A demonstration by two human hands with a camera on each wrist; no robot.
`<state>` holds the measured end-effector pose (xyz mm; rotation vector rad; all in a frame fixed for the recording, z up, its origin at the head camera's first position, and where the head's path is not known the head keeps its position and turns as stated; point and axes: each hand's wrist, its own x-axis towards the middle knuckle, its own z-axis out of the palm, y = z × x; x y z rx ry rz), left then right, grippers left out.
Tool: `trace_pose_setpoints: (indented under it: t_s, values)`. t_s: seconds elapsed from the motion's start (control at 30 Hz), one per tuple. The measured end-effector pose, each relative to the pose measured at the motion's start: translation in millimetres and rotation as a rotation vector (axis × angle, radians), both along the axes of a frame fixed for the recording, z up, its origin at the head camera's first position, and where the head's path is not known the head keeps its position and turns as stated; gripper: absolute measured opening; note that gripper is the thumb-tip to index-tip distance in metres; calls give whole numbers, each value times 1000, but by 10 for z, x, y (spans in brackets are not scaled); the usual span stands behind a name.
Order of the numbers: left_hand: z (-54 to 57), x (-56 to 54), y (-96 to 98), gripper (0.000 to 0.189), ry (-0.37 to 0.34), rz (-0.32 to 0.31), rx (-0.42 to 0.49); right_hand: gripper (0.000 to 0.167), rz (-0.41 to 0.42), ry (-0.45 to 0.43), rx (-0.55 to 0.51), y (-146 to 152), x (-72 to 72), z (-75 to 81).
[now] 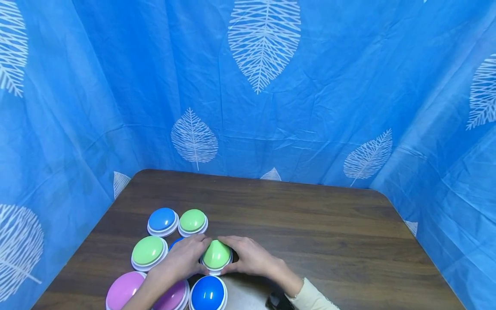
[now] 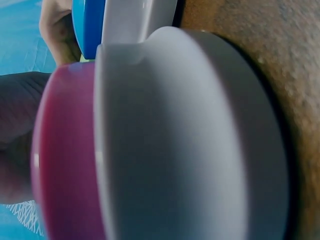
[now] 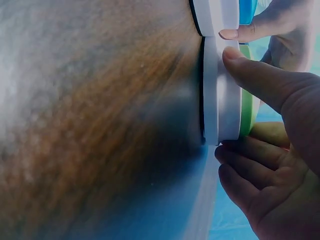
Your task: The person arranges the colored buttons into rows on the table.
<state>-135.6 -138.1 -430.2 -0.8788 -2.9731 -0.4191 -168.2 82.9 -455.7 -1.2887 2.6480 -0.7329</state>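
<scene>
Both hands are at a green push button (image 1: pixel 216 255) with a white round base, which sits on the table. My left hand (image 1: pixel 186 255) grips its left side, thumb near the front of the base. From the right, my right hand (image 1: pixel 253 257) grips it with the thumb at the front and the fingers round the back. In the right wrist view, the right thumb lies on the white base (image 3: pixel 227 95) and the left thumb (image 3: pixel 237 34) is close by. A pink button (image 2: pixel 70 150) fills much of the left wrist view, and the left forearm passes over it.
A blue button (image 1: pixel 208 292) stands just in front of the held one. Left of it are more domed buttons: a green (image 1: pixel 148 250), a pink (image 1: pixel 125 290), a blue (image 1: pixel 162 219) and another green (image 1: pixel 192 221). A black object (image 1: pixel 279 300) lies by the right sleeve. Blue curtains (image 1: pixel 310 107) surround the wooden table (image 1: pixel 329 224).
</scene>
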Motion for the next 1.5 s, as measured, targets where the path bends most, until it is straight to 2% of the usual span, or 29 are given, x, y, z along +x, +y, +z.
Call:
trace_pose_setpoints:
  t_s: [0.23,0.43,0.7,0.87,1.0,1.17,1.33,1.5]
  values:
    - [29,17,-10,61,2,2,24,74,15,19,-40,7,1,8]
    - [67,-7,-21,63,-11,4,46,73,0,-36,-74,19,-18,57]
    - [102,-65,17,62,-42,64,165,74,-60,-65,-127,73,-72,174]
    - [123,-147,53,62,-29,67,207,74,-66,-69,-196,123,-127,214]
    - [133,-239,87,61,-25,55,205,72,-69,-100,-234,165,-200,216]
    - [122,-340,140,63,-58,73,173,71,-77,-137,-239,201,-297,160]
    - [145,-350,158,63,-79,82,133,70,-70,-171,-234,196,-313,133]
    - [232,-341,167,63,-101,93,82,71,-77,-179,-220,183,-292,161]
